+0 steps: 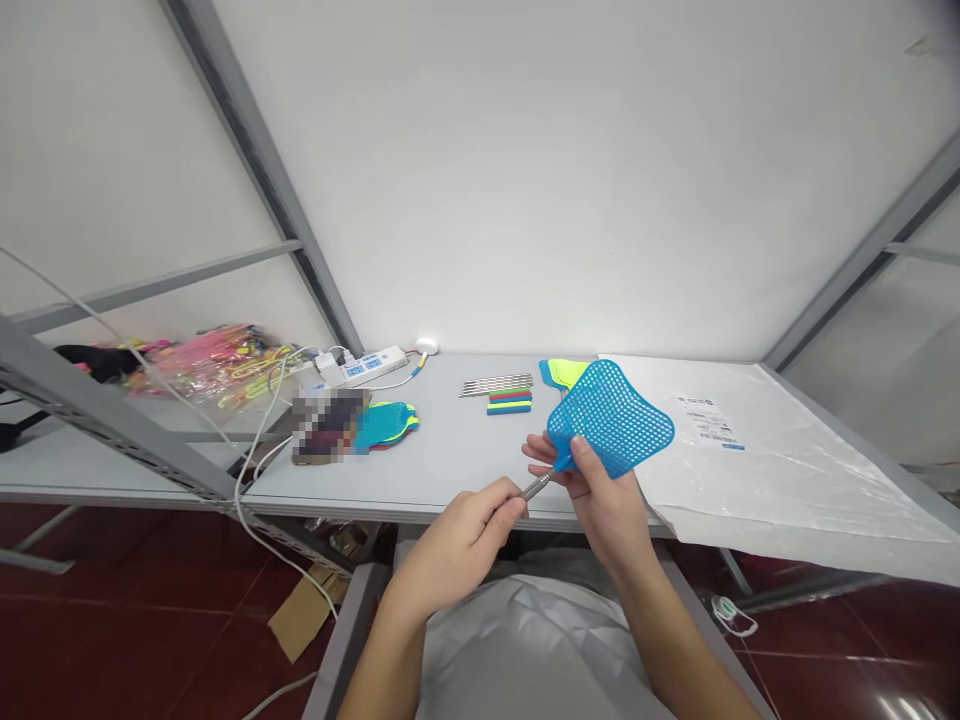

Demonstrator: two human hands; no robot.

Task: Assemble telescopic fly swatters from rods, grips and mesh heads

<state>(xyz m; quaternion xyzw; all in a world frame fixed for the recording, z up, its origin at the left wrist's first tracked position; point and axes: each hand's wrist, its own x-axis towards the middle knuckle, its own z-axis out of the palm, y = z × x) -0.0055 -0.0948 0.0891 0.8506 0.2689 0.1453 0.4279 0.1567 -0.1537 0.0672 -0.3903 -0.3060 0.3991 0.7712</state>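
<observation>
A blue fly swatter head with a mesh of small holes is tilted up in front of me. My right hand pinches its neck, thumb on top and the other fingers behind the mesh. The swatter's metal rod runs down to the left from the neck. My left hand is closed around that rod, hiding its lower end. Behind the hands lie several metal rods in a row, with coloured handle grips beside them. A yellow swatter head is partly covered by the blue one.
More swatter heads are stacked on the left of the grey table, next to a pixelated item. Behind them is a white power strip with cables. A white plastic sheet with labels covers the right. Bagged colourful items lie far left.
</observation>
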